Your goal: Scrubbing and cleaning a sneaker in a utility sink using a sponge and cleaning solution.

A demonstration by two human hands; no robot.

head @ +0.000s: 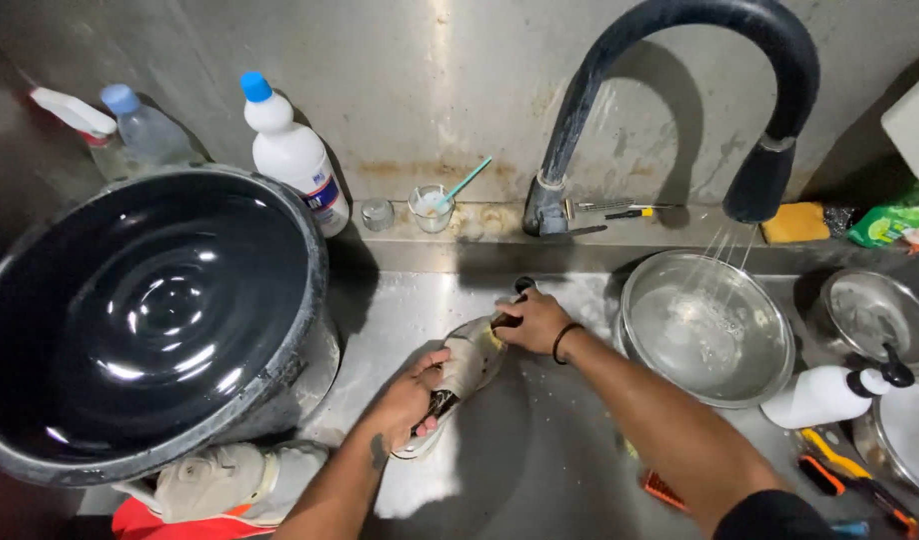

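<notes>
The left hand (417, 392) was clenched around the heel end of a pale, worn canvas shoe (462, 378), pinning it against the wet floor of the stainless steel sink (540, 450). The right hand (533, 320) was closed around a dark-handled brush (521, 291), pressing it onto the toe end of the shoe; the bristles were hidden under the fingers, so it was probably a scrubbing brush, though the view did not settle it.

The step in hand looked like scrubbing the shoe's upper near the toe. The next move would call for the left hand to keep the shoe from sliding on the slick metal while the brush worked along it, or for turning the shoe to reach another face.

The shoe lay in the sink between the large black plastic tub (145, 310), full of water, and the round steel bowl (708, 328), into which the black curved faucet (680, 90) was spraying. Its long axis ran diagonally, heel toward the person at lower left, toe pointing up and right toward the faucet base. A second pale shoe (220, 482) lay below the tub. A white bottle with a blue cap (292, 150) stood against the back wall.
</notes>
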